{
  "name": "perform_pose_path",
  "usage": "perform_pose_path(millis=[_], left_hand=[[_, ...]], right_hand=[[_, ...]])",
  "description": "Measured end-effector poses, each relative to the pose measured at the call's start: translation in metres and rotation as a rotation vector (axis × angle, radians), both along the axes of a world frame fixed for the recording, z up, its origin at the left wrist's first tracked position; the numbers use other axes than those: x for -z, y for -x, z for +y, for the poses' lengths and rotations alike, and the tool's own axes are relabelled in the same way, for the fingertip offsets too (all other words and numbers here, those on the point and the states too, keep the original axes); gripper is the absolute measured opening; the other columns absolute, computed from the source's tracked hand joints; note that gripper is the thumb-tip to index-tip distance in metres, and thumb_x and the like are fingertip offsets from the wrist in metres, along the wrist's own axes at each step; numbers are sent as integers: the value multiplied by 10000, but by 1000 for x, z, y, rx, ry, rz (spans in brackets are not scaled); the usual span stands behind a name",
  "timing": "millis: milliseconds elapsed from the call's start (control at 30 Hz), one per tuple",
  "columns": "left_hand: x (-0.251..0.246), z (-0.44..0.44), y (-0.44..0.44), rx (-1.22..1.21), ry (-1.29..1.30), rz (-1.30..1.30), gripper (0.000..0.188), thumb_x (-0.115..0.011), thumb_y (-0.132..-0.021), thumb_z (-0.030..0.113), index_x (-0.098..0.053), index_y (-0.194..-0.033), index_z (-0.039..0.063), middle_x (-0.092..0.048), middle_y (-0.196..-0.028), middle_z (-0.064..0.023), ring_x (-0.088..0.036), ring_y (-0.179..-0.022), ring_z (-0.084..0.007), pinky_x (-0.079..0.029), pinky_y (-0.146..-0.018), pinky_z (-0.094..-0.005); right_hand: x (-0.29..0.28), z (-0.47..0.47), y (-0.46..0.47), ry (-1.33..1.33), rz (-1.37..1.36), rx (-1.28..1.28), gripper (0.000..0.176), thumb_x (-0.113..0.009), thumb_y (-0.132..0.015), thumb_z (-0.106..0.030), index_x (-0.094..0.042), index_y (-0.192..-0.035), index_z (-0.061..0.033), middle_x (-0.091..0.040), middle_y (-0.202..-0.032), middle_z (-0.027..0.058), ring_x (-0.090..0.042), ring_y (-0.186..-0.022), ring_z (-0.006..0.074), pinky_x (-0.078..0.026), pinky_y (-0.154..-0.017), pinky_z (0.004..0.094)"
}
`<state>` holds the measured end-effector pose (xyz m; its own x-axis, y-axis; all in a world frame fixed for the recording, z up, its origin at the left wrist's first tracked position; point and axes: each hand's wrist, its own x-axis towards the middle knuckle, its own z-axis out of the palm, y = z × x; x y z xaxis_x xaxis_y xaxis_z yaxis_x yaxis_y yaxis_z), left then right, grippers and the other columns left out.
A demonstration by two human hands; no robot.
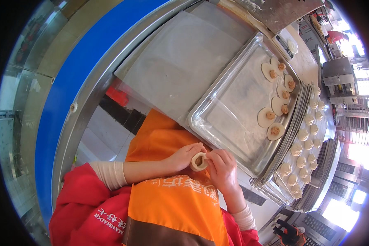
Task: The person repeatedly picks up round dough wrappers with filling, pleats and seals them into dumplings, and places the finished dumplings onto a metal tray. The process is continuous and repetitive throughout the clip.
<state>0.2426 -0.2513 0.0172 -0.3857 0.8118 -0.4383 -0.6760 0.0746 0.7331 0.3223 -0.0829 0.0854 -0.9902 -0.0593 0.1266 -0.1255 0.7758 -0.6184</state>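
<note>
My left hand (186,156) cups a partly gathered dough wrapper (194,165) with brown filling (198,160) showing through its round opening. The fingers of my right hand (223,167) pinch the wrapper's rim on its right side. Both hands are close to my orange apron (172,203), just off the near corner of a metal tray (216,107). Flat dough rounds lie along the tray's right side, several of them, each with a lump of filling; one round (275,131) lies nearest to my right hand.
A translucent sheet (181,61) covers the worktop left of the tray. To the right, pleated buns (296,149) sit in rows on stacked trays (299,107). A digital scale (284,44) stands beyond the tray. A metal machine (338,72) and a person (290,233) appear farther right.
</note>
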Motion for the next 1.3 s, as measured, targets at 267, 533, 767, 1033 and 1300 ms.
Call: perform_pose_path(millis=[267, 533, 767, 1033, 1300], left_hand=[[-4, 1, 13, 156, 149, -11, 513, -330, -1133, 453, -621, -1095, 32, -627, -935, -10, -580, -860, -78, -500, -796, -247], [-5, 5, 5, -35, 8, 125, 538, -335, -1133, 453, -656, -1053, 28, -627, -889, 3, -580, -837, -78, -494, -770, -242], [-12, 4, 0, -140, -1, 13, 536, -333, -1132, 452, -661, -1100, 29, -644, -950, -15, -598, -880, -86, -497, -791, -242], [-11, -1, 7, -32, -94, 226, 583, -333, -1111, 519, -607, -1190, 10, -635, -1063, -39, -597, -916, -85, -502, -834, -242], [3, -2, 9, -14, -148, 329, 637, -352, -1073, 605, -600, -1192, 30, -623, -1039, -26, -593, -864, -90, -493, -757, -239]], right_hand=[[-13, 2, 5, -82, 52, -62, 280, -729, -750, 1, -671, -1016, -65, -655, -978, 56, -633, -851, 283, -500, -773, 402], [-13, 7, 5, -107, 100, -29, 345, -750, -717, 5, -666, -1041, -77, -655, -965, 57, -628, -872, 271, -475, -765, 394], [-5, 9, 5, -22, 51, -3, 353, -760, -700, 18, -654, -1025, -72, -660, -966, 86, -639, -862, 295, -485, -781, 416], [2, 7, 3, 135, 12, 67, 343, -753, -700, 56, -648, -1007, -56, -659, -925, 102, -651, -805, 312, -531, -711, 412], [2, 5, 2, 216, -8, 90, 303, -763, -720, 51, -626, -967, -58, -649, -912, 89, -648, -814, 319, -542, -712, 418]])
